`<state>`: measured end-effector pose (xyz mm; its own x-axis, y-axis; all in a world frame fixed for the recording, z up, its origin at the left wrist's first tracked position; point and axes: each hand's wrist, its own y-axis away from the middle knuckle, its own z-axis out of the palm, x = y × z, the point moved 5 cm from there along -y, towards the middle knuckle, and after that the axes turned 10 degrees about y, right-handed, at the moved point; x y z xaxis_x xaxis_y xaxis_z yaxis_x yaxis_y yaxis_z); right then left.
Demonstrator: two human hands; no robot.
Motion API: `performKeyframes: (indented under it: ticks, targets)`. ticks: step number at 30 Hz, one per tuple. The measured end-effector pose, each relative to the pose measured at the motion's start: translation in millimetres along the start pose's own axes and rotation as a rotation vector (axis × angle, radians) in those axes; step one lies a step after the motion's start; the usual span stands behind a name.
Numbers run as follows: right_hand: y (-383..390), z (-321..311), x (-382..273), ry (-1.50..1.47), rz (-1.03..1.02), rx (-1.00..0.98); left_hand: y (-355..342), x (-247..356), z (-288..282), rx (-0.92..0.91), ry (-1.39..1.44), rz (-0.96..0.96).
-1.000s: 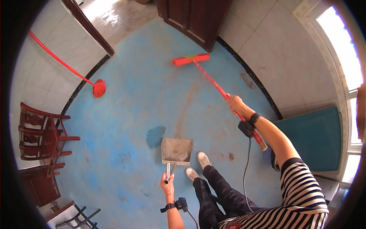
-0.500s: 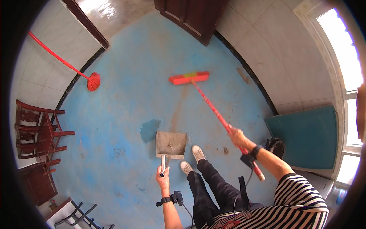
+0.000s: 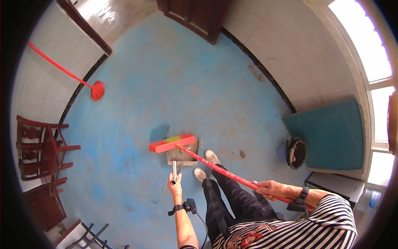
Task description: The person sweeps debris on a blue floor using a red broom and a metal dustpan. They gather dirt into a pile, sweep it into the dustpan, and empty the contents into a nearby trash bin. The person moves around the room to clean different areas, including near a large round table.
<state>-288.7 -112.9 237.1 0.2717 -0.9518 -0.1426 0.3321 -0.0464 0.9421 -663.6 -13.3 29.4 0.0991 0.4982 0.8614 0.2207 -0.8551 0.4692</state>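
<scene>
Blue painted floor (image 3: 166,83), scuffed and stained in places, bounded by pale tiled walls with a dark skirting line. Dark wooden door (image 3: 195,14) at the top. Red wooden chairs (image 3: 39,151) stacked along the left wall; a red mop (image 3: 66,70) leans there, head on the floor. At right, a teal panel (image 3: 327,135) and a small dark bin (image 3: 295,152) just beside it.

Person stands mid-floor, white shoes (image 3: 206,164), dark trousers, striped shirt.

Left hand (image 3: 175,184) closed around the metal handle of a grey dustpan (image 3: 181,152); pan sits flat on the floor just ahead of the shoes, mouth facing away from the person. Black strap with a small device at the left wrist, cable trailing.

Right hand (image 3: 271,189) wrapped tight on the red shaft of a broom (image 3: 207,162), well up the pole; dark band at that wrist. Shaft slants down and left across the legs. Broom head, orange-red with a greenish strip, rests at the far lip of the dustpan, touching or nearly touching it

Brown smudges on the floor right of the shoes
</scene>
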Motion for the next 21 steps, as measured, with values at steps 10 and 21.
performKeyframes:
  ticks: [10,21]
  targets:
    - [7.4,-93.3,-49.7,0.021,-0.27,0.417,4.2,-6.0,-4.7,0.001,-0.059,-0.015]
    - [-138.5,-299.6,-170.3,-0.004,-0.405,0.924,12.5,-19.8,-15.8,0.035,-0.098,-0.069]
